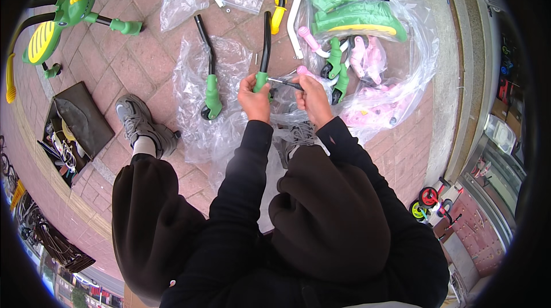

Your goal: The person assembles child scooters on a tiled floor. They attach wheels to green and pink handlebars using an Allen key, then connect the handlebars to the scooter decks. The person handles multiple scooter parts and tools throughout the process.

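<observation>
My left hand (255, 102) is closed around a green plastic wheel leg (261, 80), which has a black metal tube (266, 41) standing out of its far end. In my right hand (314, 102) is a screwdriver (282, 82); its shaft points left and its tip meets the side of the green leg. Just left of my hands, a similar green wheel leg (212, 93) with a bent black tube (206, 41) lies on clear plastic wrap (185, 78). A few small screws (256, 58) rest on the bricks beyond my left hand.
At right, a clear bag (422, 67) holds a green animal-shaped body (361, 18) and pink parts (368, 58). Black handlebars with yellow grips (278, 7) lie at the far side. An assembled green ride-on toy (72, 7) stands far left, near an open dark bag (85, 119). A stone curb (453, 78) borders the right.
</observation>
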